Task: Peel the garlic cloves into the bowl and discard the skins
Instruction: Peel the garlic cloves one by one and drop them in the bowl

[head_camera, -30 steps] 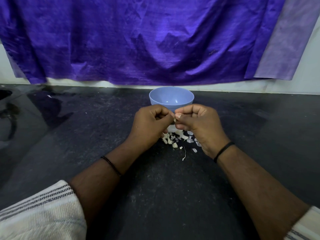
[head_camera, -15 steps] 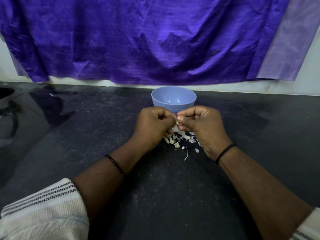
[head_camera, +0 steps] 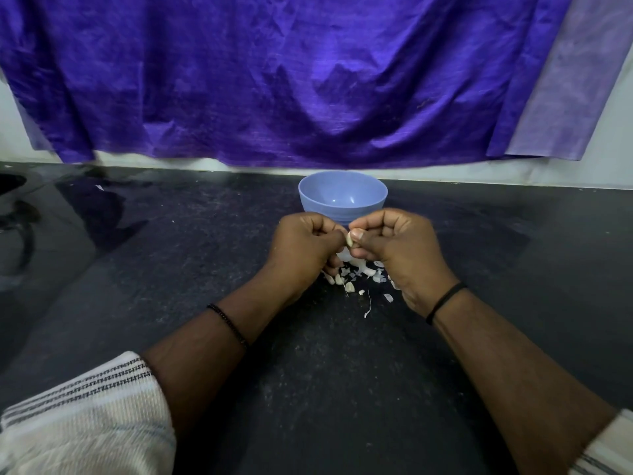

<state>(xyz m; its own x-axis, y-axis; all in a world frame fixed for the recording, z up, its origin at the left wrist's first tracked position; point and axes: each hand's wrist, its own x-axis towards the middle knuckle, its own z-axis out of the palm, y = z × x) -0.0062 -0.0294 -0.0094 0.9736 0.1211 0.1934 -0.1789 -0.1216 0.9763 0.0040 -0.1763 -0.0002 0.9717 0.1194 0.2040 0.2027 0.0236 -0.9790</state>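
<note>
A pale garlic clove [head_camera: 349, 239] is pinched between the fingertips of both hands, just in front of the blue bowl [head_camera: 343, 197]. My left hand [head_camera: 303, 248] has its fingers curled and holds the clove's left side. My right hand [head_camera: 394, 246] pinches it with thumb and forefinger. Under the hands lies a small heap of garlic cloves and white skins [head_camera: 356, 277] on the dark counter, partly hidden by the hands. The bowl's inside looks bare where it shows.
The black stone counter [head_camera: 171, 286] runs wide to both sides. A purple cloth [head_camera: 274, 80] hangs on the wall behind the bowl. A thin skin strip [head_camera: 368, 308] lies nearer to me than the heap.
Both hands stay together at the clove, with small finger shifts. More of the clove shows between the fingertips now.
</note>
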